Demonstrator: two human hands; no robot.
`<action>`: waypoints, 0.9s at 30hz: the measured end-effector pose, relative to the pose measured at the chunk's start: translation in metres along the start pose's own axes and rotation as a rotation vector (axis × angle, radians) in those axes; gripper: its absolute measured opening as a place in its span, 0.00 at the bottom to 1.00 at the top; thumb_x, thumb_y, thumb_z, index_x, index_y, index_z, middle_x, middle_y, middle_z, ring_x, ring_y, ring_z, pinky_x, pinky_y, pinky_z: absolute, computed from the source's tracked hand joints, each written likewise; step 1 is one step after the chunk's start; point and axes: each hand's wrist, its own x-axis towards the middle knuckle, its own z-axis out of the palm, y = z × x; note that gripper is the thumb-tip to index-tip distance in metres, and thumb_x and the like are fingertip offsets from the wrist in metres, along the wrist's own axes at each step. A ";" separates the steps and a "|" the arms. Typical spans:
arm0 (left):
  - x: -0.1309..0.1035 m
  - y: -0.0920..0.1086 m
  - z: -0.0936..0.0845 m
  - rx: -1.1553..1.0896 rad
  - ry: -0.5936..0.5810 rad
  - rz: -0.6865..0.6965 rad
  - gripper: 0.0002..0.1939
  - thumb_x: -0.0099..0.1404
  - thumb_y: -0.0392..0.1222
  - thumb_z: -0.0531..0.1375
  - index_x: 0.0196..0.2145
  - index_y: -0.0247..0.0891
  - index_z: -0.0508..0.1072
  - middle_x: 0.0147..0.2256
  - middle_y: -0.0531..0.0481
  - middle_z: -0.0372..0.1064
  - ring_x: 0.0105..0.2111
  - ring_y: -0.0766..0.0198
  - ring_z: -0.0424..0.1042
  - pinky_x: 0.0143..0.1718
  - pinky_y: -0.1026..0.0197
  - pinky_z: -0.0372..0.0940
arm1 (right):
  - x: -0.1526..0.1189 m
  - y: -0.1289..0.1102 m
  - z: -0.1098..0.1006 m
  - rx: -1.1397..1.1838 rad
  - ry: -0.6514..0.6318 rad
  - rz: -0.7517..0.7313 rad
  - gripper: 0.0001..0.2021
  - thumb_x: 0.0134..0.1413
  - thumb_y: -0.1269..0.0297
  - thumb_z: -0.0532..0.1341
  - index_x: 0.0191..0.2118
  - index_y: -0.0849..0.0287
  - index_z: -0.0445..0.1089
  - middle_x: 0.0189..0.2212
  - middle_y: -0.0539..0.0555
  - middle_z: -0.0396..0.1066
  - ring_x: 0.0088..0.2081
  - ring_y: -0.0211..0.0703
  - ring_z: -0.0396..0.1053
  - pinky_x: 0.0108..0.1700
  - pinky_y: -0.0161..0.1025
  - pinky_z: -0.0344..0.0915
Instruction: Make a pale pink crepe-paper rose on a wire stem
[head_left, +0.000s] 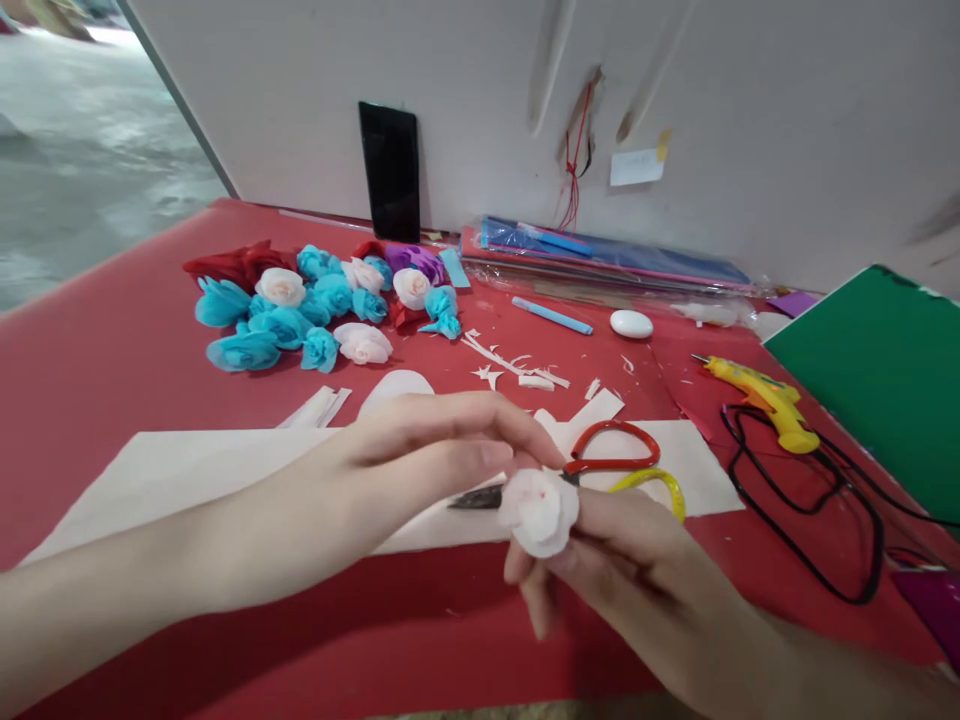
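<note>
Where flowers (315, 305) lie: red table (112, 360).

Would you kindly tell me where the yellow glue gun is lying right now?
The yellow glue gun lies on the red table at the right of the head view, between the scissors and the green sheet.

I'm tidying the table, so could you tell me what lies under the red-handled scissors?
The scissors lie on a pale paper sheet spread over the red table. The right hand and the white paper flower cover part of the blades.
</note>
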 end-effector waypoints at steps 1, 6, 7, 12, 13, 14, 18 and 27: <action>0.001 0.001 -0.001 -0.075 -0.031 -0.027 0.14 0.69 0.43 0.51 0.36 0.46 0.76 0.35 0.60 0.78 0.38 0.68 0.78 0.42 0.73 0.70 | 0.002 0.000 -0.004 -0.153 0.026 -0.076 0.11 0.66 0.69 0.51 0.32 0.58 0.65 0.25 0.48 0.65 0.27 0.34 0.63 0.33 0.31 0.63; 0.002 -0.002 -0.002 -0.260 -0.030 -0.027 0.08 0.67 0.43 0.56 0.36 0.47 0.76 0.37 0.61 0.77 0.43 0.66 0.77 0.45 0.71 0.70 | 0.009 0.003 -0.024 -0.508 0.068 -0.174 0.11 0.64 0.72 0.49 0.29 0.55 0.60 0.30 0.51 0.66 0.31 0.39 0.64 0.36 0.33 0.66; 0.002 -0.003 -0.001 -0.289 -0.039 -0.032 0.07 0.67 0.43 0.56 0.36 0.47 0.75 0.37 0.61 0.77 0.43 0.65 0.77 0.46 0.70 0.70 | 0.010 0.005 -0.027 -0.532 0.058 -0.187 0.11 0.63 0.73 0.49 0.30 0.55 0.60 0.30 0.51 0.66 0.32 0.39 0.65 0.37 0.33 0.66; -0.001 -0.004 0.002 -0.361 -0.083 -0.121 0.05 0.67 0.45 0.59 0.37 0.50 0.75 0.39 0.64 0.77 0.45 0.66 0.76 0.47 0.72 0.69 | 0.014 0.009 -0.039 -0.565 -0.043 -0.222 0.10 0.65 0.72 0.48 0.35 0.57 0.65 0.36 0.55 0.69 0.40 0.42 0.68 0.46 0.36 0.67; -0.001 -0.004 0.002 -0.370 -0.094 -0.140 0.05 0.67 0.46 0.59 0.38 0.50 0.76 0.39 0.63 0.77 0.44 0.66 0.76 0.45 0.72 0.70 | 0.015 0.008 -0.041 -0.563 -0.075 -0.219 0.11 0.65 0.71 0.48 0.35 0.57 0.65 0.36 0.55 0.69 0.40 0.41 0.68 0.47 0.36 0.67; -0.001 -0.003 0.003 -0.378 -0.103 -0.160 0.05 0.67 0.47 0.60 0.38 0.49 0.76 0.37 0.62 0.77 0.42 0.66 0.76 0.43 0.72 0.70 | 0.016 0.007 -0.042 -0.556 -0.111 -0.214 0.12 0.65 0.71 0.48 0.34 0.57 0.66 0.35 0.55 0.69 0.40 0.41 0.68 0.48 0.37 0.67; -0.002 0.005 0.005 -0.380 -0.128 -0.230 0.04 0.65 0.45 0.63 0.35 0.46 0.77 0.32 0.61 0.76 0.37 0.69 0.75 0.43 0.73 0.69 | 0.017 0.005 -0.045 -0.505 -0.193 -0.208 0.14 0.69 0.67 0.47 0.33 0.58 0.65 0.33 0.55 0.67 0.39 0.41 0.67 0.48 0.38 0.66; -0.001 -0.003 0.002 -0.223 -0.245 -0.142 0.01 0.65 0.42 0.64 0.35 0.44 0.75 0.33 0.57 0.77 0.33 0.69 0.73 0.37 0.73 0.68 | 0.015 0.004 -0.043 -0.331 -0.296 -0.079 0.20 0.71 0.53 0.47 0.35 0.60 0.68 0.33 0.54 0.66 0.38 0.41 0.65 0.47 0.37 0.64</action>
